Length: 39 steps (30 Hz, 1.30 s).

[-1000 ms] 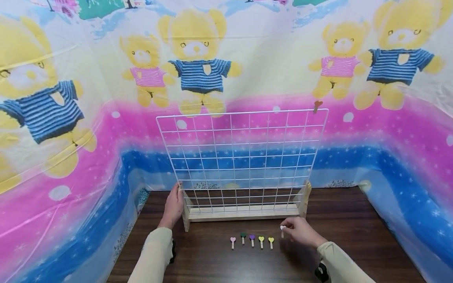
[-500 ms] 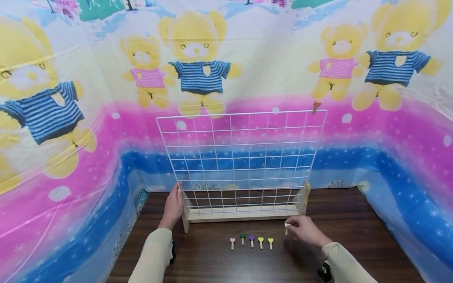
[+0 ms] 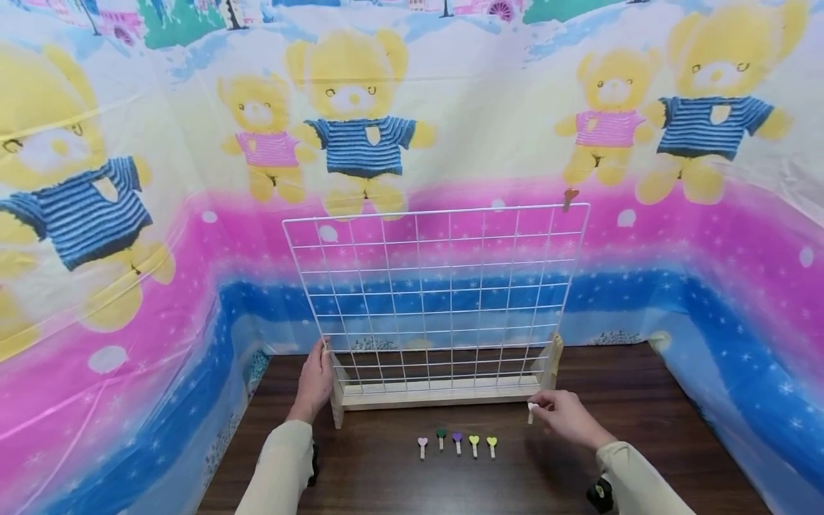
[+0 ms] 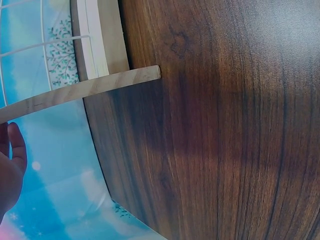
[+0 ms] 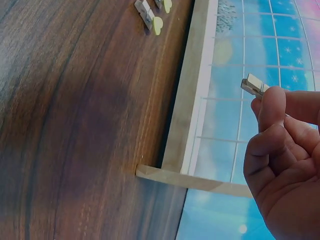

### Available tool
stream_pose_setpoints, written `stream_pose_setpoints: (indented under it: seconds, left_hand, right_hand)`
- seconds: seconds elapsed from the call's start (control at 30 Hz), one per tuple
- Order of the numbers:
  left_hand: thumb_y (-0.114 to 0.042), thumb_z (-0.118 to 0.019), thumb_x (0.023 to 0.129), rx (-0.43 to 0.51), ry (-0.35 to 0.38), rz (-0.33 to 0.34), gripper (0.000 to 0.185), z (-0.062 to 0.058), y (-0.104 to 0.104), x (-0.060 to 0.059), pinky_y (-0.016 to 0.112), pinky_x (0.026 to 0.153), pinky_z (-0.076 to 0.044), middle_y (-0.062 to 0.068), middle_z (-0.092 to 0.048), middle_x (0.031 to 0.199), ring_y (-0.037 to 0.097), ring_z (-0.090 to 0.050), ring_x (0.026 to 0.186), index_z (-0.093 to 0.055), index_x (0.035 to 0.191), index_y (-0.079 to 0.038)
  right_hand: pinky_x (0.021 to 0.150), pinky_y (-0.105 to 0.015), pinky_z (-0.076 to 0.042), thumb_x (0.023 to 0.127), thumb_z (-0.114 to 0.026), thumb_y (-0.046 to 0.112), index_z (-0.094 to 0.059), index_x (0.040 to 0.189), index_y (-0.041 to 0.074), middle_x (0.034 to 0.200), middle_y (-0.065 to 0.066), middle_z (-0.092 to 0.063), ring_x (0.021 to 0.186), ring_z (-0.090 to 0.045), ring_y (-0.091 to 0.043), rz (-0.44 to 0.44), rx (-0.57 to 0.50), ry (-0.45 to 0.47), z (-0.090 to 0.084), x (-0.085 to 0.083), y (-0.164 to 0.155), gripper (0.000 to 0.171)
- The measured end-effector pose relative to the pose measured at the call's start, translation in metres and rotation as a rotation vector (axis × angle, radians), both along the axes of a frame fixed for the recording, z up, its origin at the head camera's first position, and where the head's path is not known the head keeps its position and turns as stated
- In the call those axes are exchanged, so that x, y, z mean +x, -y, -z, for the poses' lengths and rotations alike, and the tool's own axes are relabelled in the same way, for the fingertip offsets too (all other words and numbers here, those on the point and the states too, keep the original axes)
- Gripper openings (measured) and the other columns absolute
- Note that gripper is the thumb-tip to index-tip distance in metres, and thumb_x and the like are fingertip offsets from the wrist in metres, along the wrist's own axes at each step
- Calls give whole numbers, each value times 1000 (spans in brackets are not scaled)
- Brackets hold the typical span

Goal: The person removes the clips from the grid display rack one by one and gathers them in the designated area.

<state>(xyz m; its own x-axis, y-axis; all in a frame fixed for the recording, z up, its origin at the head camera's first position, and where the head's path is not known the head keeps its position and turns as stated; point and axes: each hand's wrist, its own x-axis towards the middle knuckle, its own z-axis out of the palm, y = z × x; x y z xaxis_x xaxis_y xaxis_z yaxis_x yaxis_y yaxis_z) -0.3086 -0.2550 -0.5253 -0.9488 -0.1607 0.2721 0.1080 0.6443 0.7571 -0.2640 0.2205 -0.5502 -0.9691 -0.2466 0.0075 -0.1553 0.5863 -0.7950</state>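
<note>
My right hand (image 3: 569, 417) pinches a mini clothespin with a white heart (image 3: 531, 412) between thumb and fingers, above the table near the stand's right foot. In the right wrist view the wooden end of this clothespin (image 5: 253, 85) sticks out past the fingertips. My left hand (image 3: 315, 379) holds the left wooden leg (image 3: 336, 397) of a white wire grid rack (image 3: 438, 293), near the top of that leg; some of its fingers are hidden. A clothespin with a reddish-brown heart (image 3: 569, 199) is clipped on the grid's top bar, close to the right corner.
Several heart clothespins lie in a row on the dark wood table (image 3: 386, 479): pink (image 3: 422, 447), green (image 3: 440, 438), purple (image 3: 458, 443) and yellow ones (image 3: 474, 445). A wooden base bar (image 3: 438, 397) joins the rack's feet. Behind hangs a bear-print cloth (image 3: 476, 129).
My right hand has moved a little right with the white-heart clothespin, away from the row. The left hand stays at the rack's leg. The head view has tilted slightly.
</note>
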Motion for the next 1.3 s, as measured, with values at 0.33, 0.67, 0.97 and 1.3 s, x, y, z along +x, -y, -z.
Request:
stream_pose_setpoints:
  seconds: [0.33, 0.67, 0.97, 1.3]
  left_hand:
    - [-26, -23, 98, -5, -15, -9, 40, 0, 1, 3, 43, 75, -33, 14, -45, 106, 28, -43, 86, -30, 135, -12]
    - [-28, -23, 98, 2, -5, -5, 42, 3, 2, 4, 43, 77, -33, 15, -45, 106, 29, -42, 90, -28, 136, -12]
    - [-22, -27, 98, 2, -24, -13, 38, 9, 1, 5, 42, 75, -34, 15, -46, 106, 28, -44, 88, -31, 135, -11]
    - [-25, -24, 98, -14, -46, 3, 39, 1, 1, 5, 41, 77, -33, 14, -45, 99, 28, -42, 87, -31, 134, -11]
  right_hand:
    - [49, -32, -46, 84, -60, 15, -63, 95, 8, 80, -6, -57, 59, -56, -25, 19, 12, -16, -4, 0, -5, 14]
    - [49, -32, -46, 83, -60, 10, -64, 91, 11, 77, -4, -56, 56, -55, -21, 72, 38, -4, -7, -1, -5, 9]
    - [46, -29, -44, 83, -60, 12, -63, 92, 11, 79, -7, -58, 54, -54, -19, 49, 48, -24, -8, 5, -5, 10]
    - [42, -26, -41, 85, -58, 18, -63, 96, 15, 70, 1, -57, 50, -51, -16, -36, 132, -161, -41, 14, 6, 12]
